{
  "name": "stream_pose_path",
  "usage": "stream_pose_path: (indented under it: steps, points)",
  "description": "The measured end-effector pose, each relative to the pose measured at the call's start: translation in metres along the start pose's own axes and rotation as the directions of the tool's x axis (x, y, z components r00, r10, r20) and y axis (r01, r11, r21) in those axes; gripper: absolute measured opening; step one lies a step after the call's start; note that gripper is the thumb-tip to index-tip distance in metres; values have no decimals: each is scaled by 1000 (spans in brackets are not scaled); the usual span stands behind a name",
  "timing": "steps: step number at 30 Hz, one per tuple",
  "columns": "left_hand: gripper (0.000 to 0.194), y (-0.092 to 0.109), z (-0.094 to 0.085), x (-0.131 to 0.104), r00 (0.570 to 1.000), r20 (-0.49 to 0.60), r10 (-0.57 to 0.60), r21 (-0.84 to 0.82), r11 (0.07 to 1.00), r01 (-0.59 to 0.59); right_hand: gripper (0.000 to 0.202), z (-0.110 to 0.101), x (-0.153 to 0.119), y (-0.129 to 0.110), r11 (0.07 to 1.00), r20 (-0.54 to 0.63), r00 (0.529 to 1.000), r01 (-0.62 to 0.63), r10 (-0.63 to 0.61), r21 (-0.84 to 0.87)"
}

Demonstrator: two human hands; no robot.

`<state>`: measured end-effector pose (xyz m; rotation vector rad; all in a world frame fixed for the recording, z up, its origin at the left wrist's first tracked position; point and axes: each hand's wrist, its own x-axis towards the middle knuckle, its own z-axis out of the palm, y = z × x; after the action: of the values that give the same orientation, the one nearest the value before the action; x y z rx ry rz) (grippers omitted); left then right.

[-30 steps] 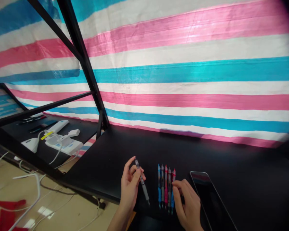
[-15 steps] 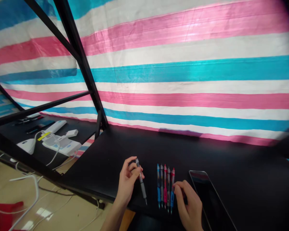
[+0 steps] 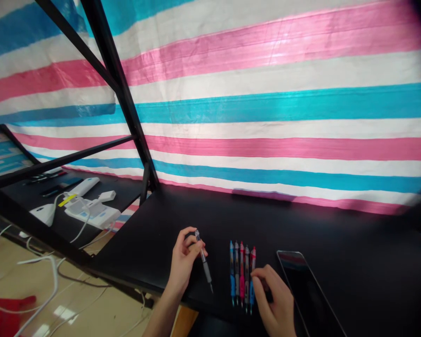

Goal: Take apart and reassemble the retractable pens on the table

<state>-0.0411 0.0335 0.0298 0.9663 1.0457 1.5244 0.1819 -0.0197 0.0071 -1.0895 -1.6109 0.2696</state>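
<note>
My left hand (image 3: 185,257) pinches a grey click pen (image 3: 204,264) near its top, its tip slanting down over the table's front part. To its right lie several click pens side by side on the black table (image 3: 196,206): a blue pen (image 3: 232,276), a dark grey pen (image 3: 237,271), a pink-red pen (image 3: 242,276) and another grey pen (image 3: 247,281). At the right end lies a pen with a red top and blue grip (image 3: 253,256). My right hand (image 3: 275,299) is closed, thumb and forefinger at that pen's middle, partly covering it.
A dark phone or tablet (image 3: 310,290) lies right of my right hand. A black metal frame (image 3: 133,121) and a striped sheet (image 3: 266,112) rise behind. On the left-hand table are a white power strip (image 3: 94,213), a charger (image 3: 107,195) and cables.
My right hand's fingertips have shifted slightly left over the end pen. The left hand keeps its pinch on the grey pen. The whole view has moved a little.
</note>
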Motion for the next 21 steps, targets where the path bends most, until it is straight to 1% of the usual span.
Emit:
stream_pose_path:
  steps: [4, 8, 11, 14, 17, 21]
  points:
    - [42, 1, -1, 2, 1000, 9, -8, 21, 1000, 8, 20, -1, -1, 1, 1000, 12, 1000, -6, 6, 8]
    - [42, 6, -3, 5, 1000, 13, 21, 112, 993, -22, 18, -1, -1, 2, 1000, 27, 1000, -16, 15, 23]
    - [40, 7, -8, 10, 999, -6, 41, 173, 984, -39, 20, -2, 1, 0, 999, 34, 999, -18, 17, 39]
    - [39, 5, -15, 17, 1000, -7, 29, 244, 970, -26, 22, -3, 3, -3, 999, 19, 1000, -15, 14, 48]
    - [40, 0, -22, 25, 1000, -7, 30, 356, 934, -26, 23, -3, 2, -3, 998, 21, 1000, -15, 14, 61]
    - [37, -6, -29, 30, 992, -30, 120, 520, 850, -88, 27, -2, 1, -1, 996, 51, 999, -24, 20, 80]
